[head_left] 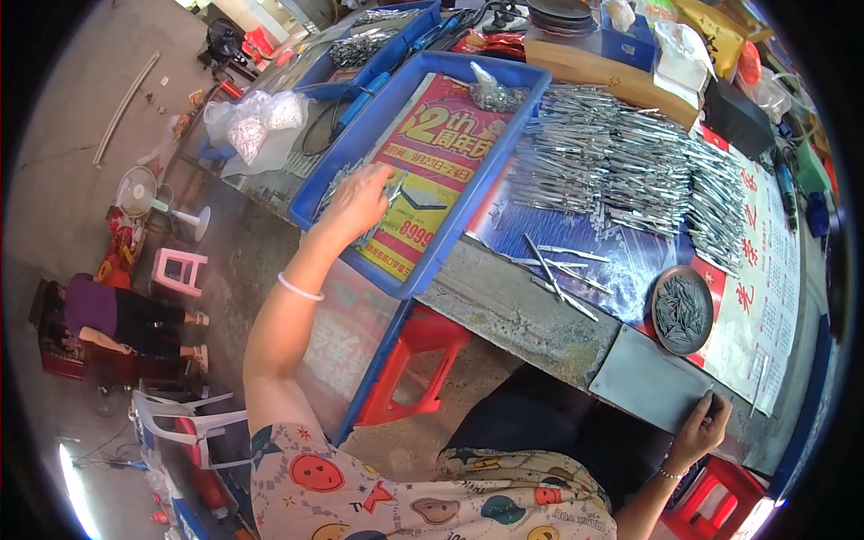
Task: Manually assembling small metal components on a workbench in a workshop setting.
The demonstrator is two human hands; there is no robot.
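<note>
My left hand reaches into a long blue plastic tray, over a pile of slim silvery metal pieces along its left side. Its fingers are curled together, with shiny metal by the fingertips; what they grip is not clear. My right hand is at the table's front edge, beside a flat grey metal plate. Those fingers are bent closed, and anything inside them is hidden. Beyond the plate stands a round dish of small dark pointed pieces. Several slim metal tools lie loose left of the dish.
Rows of slim metal tools cover the table behind the loose ones. A wooden block stands at the back, and plastic bags sit left of the tray. A red stool is below the table edge. Another person is far left.
</note>
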